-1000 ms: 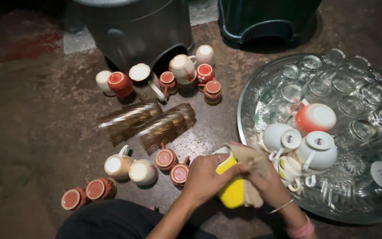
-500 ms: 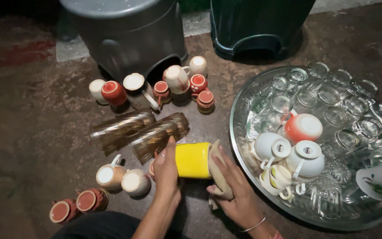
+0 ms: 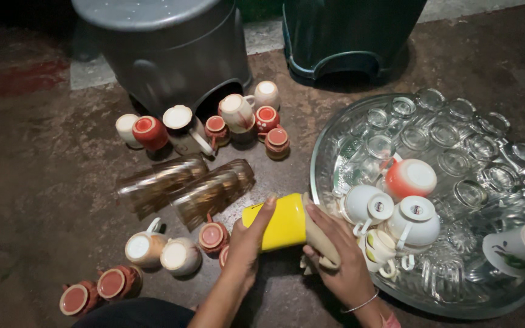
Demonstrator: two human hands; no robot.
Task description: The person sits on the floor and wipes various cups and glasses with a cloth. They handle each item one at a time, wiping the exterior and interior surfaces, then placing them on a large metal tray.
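On the floor at left stand upturned red cups [image 3: 112,283] and brown glasses [image 3: 180,188] lying on their sides. The left hand [image 3: 247,243] grips the yellow cup [image 3: 276,222], held sideways above the floor; the right hand [image 3: 338,258] presses a beige cloth [image 3: 318,238] into its mouth. A slip (wet glaze, probably) could drop it onto the cups below or against the metal tray [image 3: 329,136]. Half a second earlier the cup lay more level and nearer the glasses.

Both forearms reach forward — left hand [image 3: 245,243] curled in a grip, thumb raised; right hand [image 3: 335,258] clenched, fingers folded — a bangle at its wrist.
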